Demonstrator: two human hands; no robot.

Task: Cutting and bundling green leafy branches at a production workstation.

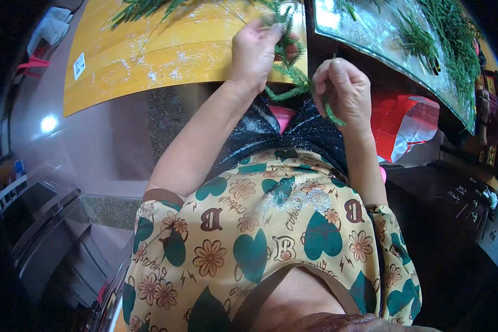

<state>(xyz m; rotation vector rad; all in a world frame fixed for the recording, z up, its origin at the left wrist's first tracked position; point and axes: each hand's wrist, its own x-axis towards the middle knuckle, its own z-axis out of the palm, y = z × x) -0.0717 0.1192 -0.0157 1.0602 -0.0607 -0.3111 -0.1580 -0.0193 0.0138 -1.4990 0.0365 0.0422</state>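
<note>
Between my two hands runs a green artificial pine sprig [289, 72] with short needle-like leaves. My left hand [250, 55] is closed round its upper part, over the front edge of the yellow tabletop [102, 58]. Lower and to the right, my right hand [348, 91] is closed with thumb and fingers pinched together on the sprig's side shoots. One green tip [333, 115] hangs out below those fingers. The exact spot that the right fingertips grip is hidden.
More green branches [141, 10] lie at the far left of the tabletop, among white flakes. On the right a glass-topped table [384, 52] bears a heap of green branches [454, 55]. A red and clear plastic bag [390, 122] sits beside my right forearm. Flakes speckle my dark trousers [249, 130].
</note>
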